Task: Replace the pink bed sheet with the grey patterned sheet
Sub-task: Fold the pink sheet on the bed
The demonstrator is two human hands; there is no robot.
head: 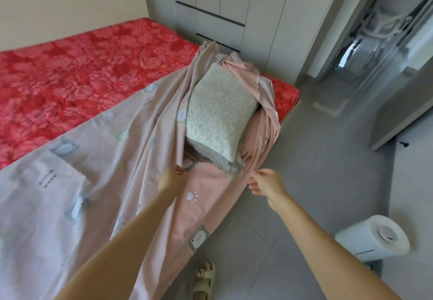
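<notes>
1. Stripping the pink sheet point(112, 140) was the step in hand. It lay bunched over the near and right side of the bed, with the red mattress point(77, 70) bare at the far left.
2. The left hand point(172, 177) gripped a fold of the sheet with curled fingers. The right hand point(267, 182) pinched the sheet's right edge between its fingertips.
3. A pillow point(220, 112) sat cradled in the sheet at the far right corner, on folded grey cloth point(210, 156). That cloth may have been the grey patterned sheet, though I could not tell.
4. The next move probably called for lifting the pillow and cloth clear, then drawing the sheet off toward the near edge.
5. Count: one pink sheet, one pillow, one mattress, one paper roll point(372, 236) on the floor at the near right, and two hands.
</notes>
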